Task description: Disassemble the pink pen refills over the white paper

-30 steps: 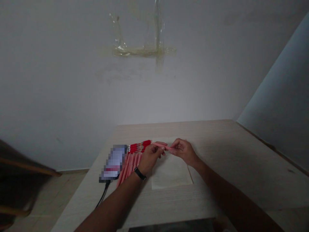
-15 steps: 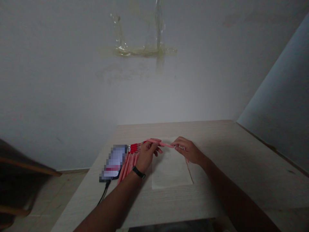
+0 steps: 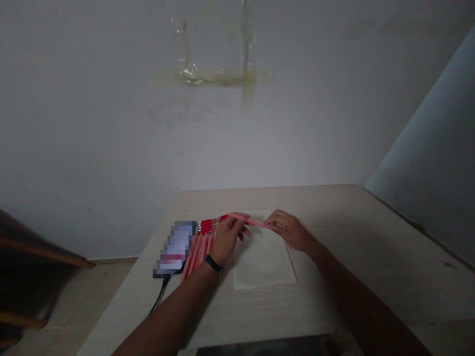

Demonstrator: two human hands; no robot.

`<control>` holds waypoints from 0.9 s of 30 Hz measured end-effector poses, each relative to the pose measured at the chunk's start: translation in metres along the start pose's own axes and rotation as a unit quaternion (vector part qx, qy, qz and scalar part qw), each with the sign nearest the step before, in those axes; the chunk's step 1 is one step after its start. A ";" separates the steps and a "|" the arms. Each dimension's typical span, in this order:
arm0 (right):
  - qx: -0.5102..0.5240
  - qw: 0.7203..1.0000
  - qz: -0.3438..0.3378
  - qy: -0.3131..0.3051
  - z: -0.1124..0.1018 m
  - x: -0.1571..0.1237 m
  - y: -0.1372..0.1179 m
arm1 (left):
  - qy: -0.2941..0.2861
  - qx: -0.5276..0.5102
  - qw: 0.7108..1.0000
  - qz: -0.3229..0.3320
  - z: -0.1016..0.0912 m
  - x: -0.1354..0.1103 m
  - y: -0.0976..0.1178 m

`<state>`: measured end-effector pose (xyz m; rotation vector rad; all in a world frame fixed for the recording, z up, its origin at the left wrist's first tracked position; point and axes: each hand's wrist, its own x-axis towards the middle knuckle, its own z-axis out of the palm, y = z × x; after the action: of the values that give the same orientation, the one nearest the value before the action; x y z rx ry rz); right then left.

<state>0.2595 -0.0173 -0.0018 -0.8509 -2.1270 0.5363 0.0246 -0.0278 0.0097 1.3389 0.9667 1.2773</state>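
Over a white sheet [image 3: 263, 267], my two hands hold a slim pink pen [image 3: 257, 222] between them, roughly level. My left hand [image 3: 229, 237], with a black band on its wrist, pinches the pen's thicker left part. The fingertips of my right hand [image 3: 288, 228] are closed on its right end, which they partly hide. Beside my left hand lie several pink pen barrels [image 3: 196, 254] in a row. Just behind them are several red pen parts [image 3: 208, 225] with silvery tips, partly covered by that hand.
A phone [image 3: 176, 249] with a blurred screen lies at the left of the wooden table [image 3: 371, 247], a black cable [image 3: 159, 296] running from it. The wall [image 3: 315, 123] rises behind the table, with old tape [image 3: 215, 78] on it. Dark furniture [image 3: 25, 277] stands at lower left.
The hands keep nearly the same place and hold on the pen. My left hand has shifted very slightly right, and the right fingers have closed in a little around the pen's end.
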 end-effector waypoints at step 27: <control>-0.008 1.000 0.004 -0.015 -0.004 -0.001 -0.001 | -0.033 0.004 0.999 -0.014 0.000 0.001 -0.002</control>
<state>0.2628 -0.0184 0.0009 -0.8650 -2.1595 0.5405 0.0247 -0.0268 0.0078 1.3601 0.9430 1.2027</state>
